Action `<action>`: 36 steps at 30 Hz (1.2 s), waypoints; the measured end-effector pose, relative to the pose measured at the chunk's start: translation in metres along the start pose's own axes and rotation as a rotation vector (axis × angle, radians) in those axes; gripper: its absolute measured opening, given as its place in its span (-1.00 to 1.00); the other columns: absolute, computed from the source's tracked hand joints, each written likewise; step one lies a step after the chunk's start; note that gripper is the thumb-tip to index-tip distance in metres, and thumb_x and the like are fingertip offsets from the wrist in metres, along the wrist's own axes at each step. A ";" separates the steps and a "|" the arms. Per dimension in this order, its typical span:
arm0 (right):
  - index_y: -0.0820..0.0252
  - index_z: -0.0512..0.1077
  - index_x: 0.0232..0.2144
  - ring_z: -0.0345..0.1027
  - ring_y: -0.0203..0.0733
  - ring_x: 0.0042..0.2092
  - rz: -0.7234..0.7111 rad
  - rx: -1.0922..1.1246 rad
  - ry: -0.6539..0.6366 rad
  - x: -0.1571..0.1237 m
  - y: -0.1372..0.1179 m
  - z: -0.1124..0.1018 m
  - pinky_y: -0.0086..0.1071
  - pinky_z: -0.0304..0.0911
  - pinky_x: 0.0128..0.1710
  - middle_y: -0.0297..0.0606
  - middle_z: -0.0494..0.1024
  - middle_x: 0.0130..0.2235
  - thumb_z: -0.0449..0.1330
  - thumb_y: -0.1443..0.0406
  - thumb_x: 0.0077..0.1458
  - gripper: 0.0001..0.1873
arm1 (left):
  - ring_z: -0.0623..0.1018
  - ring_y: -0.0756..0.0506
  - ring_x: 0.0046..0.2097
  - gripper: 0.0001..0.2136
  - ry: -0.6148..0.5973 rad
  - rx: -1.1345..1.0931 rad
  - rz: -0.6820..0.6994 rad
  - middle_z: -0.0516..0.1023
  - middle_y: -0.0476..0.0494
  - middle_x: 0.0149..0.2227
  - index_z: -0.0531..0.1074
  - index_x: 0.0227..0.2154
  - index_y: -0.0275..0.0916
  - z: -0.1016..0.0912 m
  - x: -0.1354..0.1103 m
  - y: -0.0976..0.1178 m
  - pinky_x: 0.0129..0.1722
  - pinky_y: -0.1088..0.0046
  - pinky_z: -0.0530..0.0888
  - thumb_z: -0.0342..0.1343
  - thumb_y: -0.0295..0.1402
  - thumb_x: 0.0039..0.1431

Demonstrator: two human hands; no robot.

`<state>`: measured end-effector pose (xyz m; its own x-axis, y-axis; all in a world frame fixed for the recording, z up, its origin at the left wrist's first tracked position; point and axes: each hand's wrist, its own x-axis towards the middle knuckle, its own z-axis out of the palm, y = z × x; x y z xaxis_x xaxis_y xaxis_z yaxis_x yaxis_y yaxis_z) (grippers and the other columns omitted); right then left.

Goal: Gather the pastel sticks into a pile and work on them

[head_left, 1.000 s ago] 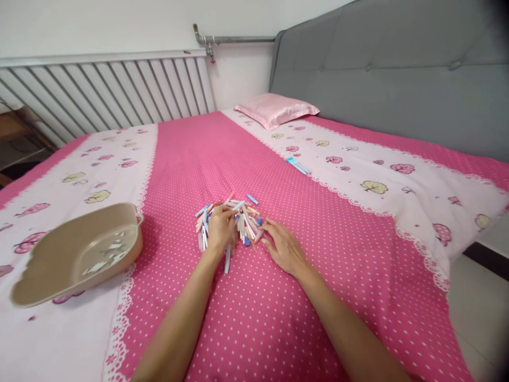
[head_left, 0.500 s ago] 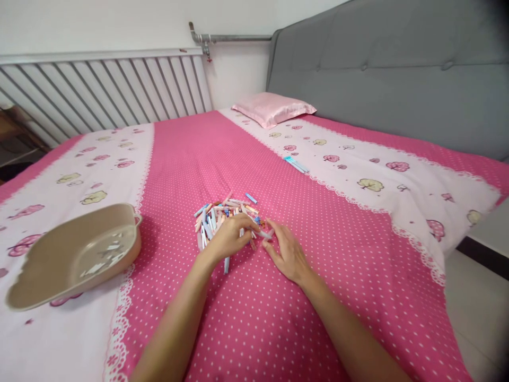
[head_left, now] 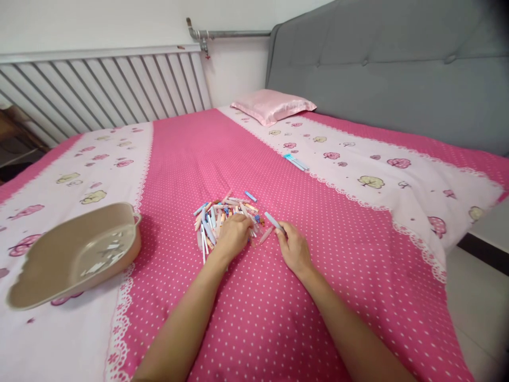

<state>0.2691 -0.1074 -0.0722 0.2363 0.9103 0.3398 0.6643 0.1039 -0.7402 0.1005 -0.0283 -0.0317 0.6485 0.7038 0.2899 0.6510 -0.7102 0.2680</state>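
Observation:
A heap of slim coloured pens [head_left: 209,225] lies on the pink dotted bedspread in front of me. My left hand [head_left: 235,233] rests on the right side of this heap with its fingers curled down; its fingertips are partly hidden, so whatever they pinch does not show. To its right, my right hand [head_left: 293,245] grips a pale blue-grey pen [head_left: 274,222] between thumb and fingers, the pen's far end pointing up and left. A pink pen [head_left: 266,235] lies on the bedspread between the two hands. Just beyond the heap is a single blue pen [head_left: 250,196].
At left stands a beige basin [head_left: 67,254] with small white and grey pieces inside. A small group of light blue pens [head_left: 296,162] lies farther off, near the white floral band. Behind are a pink pillow [head_left: 273,106], a grey headboard [head_left: 382,79] and a radiator [head_left: 107,90].
Both hands were close together around a pale pen; now they are apart. My right hand has drawn slightly right with the blue-grey pen, and my left hand has shifted onto the heap.

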 end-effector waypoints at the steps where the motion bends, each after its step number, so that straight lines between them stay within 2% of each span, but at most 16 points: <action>1: 0.18 0.37 -0.18 0.36 -0.11 -0.24 0.002 -0.013 -0.005 0.000 0.000 0.000 -0.32 0.21 -0.30 -0.19 0.50 -0.24 -0.10 0.28 0.18 -0.72 | 0.47 -0.16 -0.22 -0.78 -0.005 0.034 -0.008 0.52 -0.23 -0.36 0.49 -0.40 -0.28 0.003 0.000 0.000 -0.15 0.26 0.36 -0.07 -0.57 0.05; 6: 0.18 0.38 -0.19 0.37 -0.11 -0.25 -0.003 -0.030 -0.028 -0.001 -0.002 -0.001 -0.32 0.20 -0.28 -0.19 0.51 -0.26 -0.07 0.29 0.16 -0.74 | 0.45 -0.18 -0.18 -0.82 -0.042 0.133 0.018 0.51 -0.23 -0.31 0.46 -0.39 -0.29 0.003 -0.002 0.003 -0.14 0.26 0.33 -0.06 -0.51 0.13; 12: 0.18 0.38 -0.19 0.37 -0.11 -0.24 -0.004 -0.029 -0.037 -0.002 -0.002 0.000 -0.31 0.21 -0.27 -0.20 0.51 -0.25 -0.05 0.30 0.15 -0.74 | 0.40 -0.17 -0.09 -0.79 -0.076 0.181 0.051 0.51 -0.19 -0.26 0.48 -0.28 -0.22 0.000 -0.002 0.002 -0.07 0.26 0.28 -0.06 -0.48 0.17; 20: 0.16 0.39 -0.20 0.36 -0.12 -0.26 -0.004 -0.046 -0.047 -0.002 -0.001 0.000 -0.33 0.20 -0.30 -0.23 0.51 -0.26 -0.05 0.29 0.15 -0.75 | 0.39 -0.16 -0.23 -0.81 -0.070 0.224 0.040 0.44 -0.18 -0.37 0.51 -0.39 -0.21 0.002 -0.003 -0.007 -0.20 0.29 0.28 -0.03 -0.44 0.15; 23: 0.16 0.39 -0.21 0.36 -0.13 -0.28 -0.010 -0.038 -0.050 -0.002 -0.002 0.000 -0.33 0.20 -0.30 -0.23 0.51 -0.28 -0.06 0.30 0.15 -0.75 | 0.39 -0.14 -0.22 -0.81 -0.050 0.213 0.038 0.44 -0.16 -0.36 0.50 -0.39 -0.20 0.004 -0.003 -0.010 -0.19 0.31 0.28 -0.03 -0.41 0.16; 28: 0.16 0.39 -0.22 0.36 -0.13 -0.28 -0.001 -0.044 -0.053 -0.001 -0.002 0.000 -0.34 0.19 -0.31 -0.24 0.51 -0.28 -0.05 0.30 0.15 -0.76 | 0.41 -0.16 -0.09 -0.80 0.009 0.159 0.051 0.47 -0.16 -0.14 0.50 -0.33 -0.19 0.005 -0.002 -0.011 -0.12 0.29 0.29 -0.04 -0.47 0.14; 32: 0.15 0.39 -0.21 0.36 -0.12 -0.26 0.006 -0.040 -0.055 -0.001 -0.002 -0.001 -0.33 0.20 -0.29 -0.24 0.52 -0.27 -0.04 0.31 0.14 -0.76 | 0.45 -0.14 -0.10 -0.74 0.057 0.092 0.056 0.53 -0.14 -0.20 0.50 -0.30 -0.19 0.001 0.000 -0.010 -0.09 0.31 0.31 -0.07 -0.57 0.10; 36: 0.14 0.40 -0.20 0.37 -0.13 -0.27 0.005 -0.034 -0.052 -0.002 -0.001 0.000 -0.33 0.21 -0.30 -0.24 0.52 -0.27 -0.03 0.31 0.14 -0.75 | 0.46 -0.16 -0.11 -0.77 0.143 0.029 0.019 0.55 -0.19 -0.24 0.50 -0.31 -0.21 -0.004 0.000 -0.010 -0.08 0.26 0.31 -0.05 -0.53 0.11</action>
<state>0.2681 -0.1094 -0.0718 0.2033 0.9303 0.3053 0.6875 0.0864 -0.7211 0.0925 -0.0211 -0.0311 0.5991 0.6796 0.4233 0.6518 -0.7210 0.2350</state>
